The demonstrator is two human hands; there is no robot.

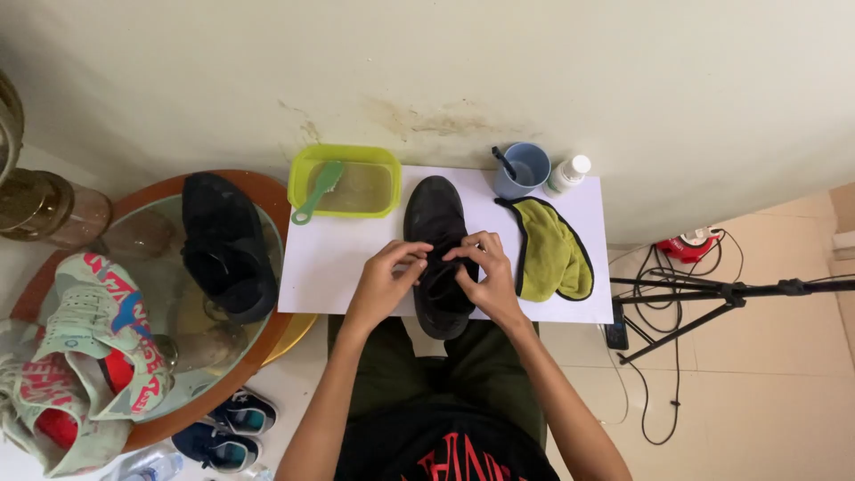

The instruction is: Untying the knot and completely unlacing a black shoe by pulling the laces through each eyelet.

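A black shoe (434,214) lies lengthwise on a white board (356,258), toe pointing toward the wall. My left hand (387,281) pinches at the shoe's lacing area from the left. My right hand (488,274) grips the same area from the right, fingers curled over the tongue and laces. Both hands touch the shoe near its opening; the laces themselves are hard to make out against the black upper.
A green tub of murky water (385,165) with a green brush (319,191) stands at the back left. A blue cup (525,169), a white bottle (567,174) and a yellow-green cloth (552,254) lie to the right. Another black shoe (224,245) and colourful sneakers (89,347) rest on a round glass table. A tripod (712,294) and cables sit on the floor to the right.
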